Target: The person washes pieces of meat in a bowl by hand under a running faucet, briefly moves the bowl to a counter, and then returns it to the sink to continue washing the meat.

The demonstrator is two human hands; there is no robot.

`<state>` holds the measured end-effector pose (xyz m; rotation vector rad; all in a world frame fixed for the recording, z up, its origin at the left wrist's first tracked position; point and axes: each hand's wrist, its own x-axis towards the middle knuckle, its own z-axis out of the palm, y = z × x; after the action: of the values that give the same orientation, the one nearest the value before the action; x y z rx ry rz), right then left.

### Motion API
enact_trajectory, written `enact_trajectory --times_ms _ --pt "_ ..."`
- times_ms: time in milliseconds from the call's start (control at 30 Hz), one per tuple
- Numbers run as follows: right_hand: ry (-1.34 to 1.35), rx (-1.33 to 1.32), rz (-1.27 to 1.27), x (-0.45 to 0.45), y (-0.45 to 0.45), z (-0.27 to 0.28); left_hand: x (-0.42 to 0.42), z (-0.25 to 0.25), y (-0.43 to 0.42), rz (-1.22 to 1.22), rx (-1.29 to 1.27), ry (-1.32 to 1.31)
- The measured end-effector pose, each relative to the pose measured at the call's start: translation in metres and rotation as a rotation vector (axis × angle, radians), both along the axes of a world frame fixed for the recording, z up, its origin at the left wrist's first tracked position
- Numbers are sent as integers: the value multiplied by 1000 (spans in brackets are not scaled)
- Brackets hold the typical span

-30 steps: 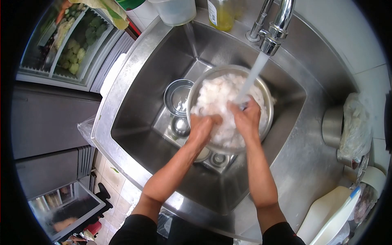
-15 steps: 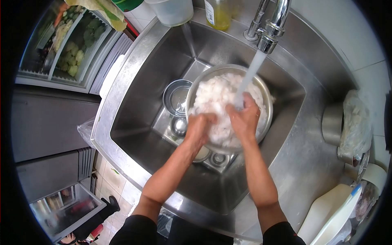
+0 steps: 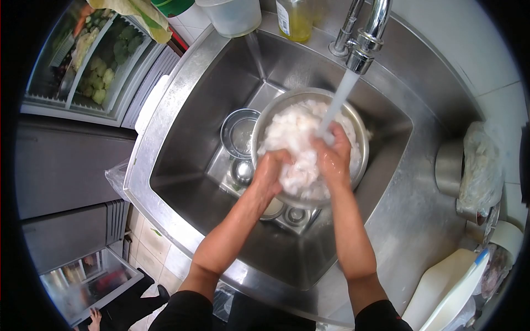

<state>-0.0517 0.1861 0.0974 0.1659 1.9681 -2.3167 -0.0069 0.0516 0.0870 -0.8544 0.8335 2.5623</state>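
A round steel bowl [image 3: 360, 160], full of pale pinkish-white soft food pieces [image 3: 301, 172], stands in the sink. Water runs from the tap [image 3: 361, 58] onto the pieces near my right hand. At the bowl's left side, my left hand [image 3: 271, 170] has its fingers curled into the pieces, thumb on top. My right hand [image 3: 334, 157] is cupped around the pieces opposite it, its thumb towards the stream. A clump of the pieces lies between both hands. Motion blurs the pieces, and some fingertips are buried in them.
Small metal bowls [image 3: 241, 171] and a round dish [image 3: 227, 135] lie in the sink [image 3: 190, 143]. Behind it stand a plastic tub [image 3: 232, 16] and a yellow bottle [image 3: 298, 22]. White boards [image 3: 441, 287] lean at right. At lower left, another person's hand [image 3: 95, 317] is by a drawer.
My right hand has turned and shifted slightly, and the pieces between my hands have been pushed about. At lower left, the other person's foot and hand have moved.
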Motion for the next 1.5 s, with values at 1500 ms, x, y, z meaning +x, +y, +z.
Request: enact_trajectory --times_ms 1500 --pt "-224 -388 -2 -12 21 12 -4 -33 -14 -122 410 -1"
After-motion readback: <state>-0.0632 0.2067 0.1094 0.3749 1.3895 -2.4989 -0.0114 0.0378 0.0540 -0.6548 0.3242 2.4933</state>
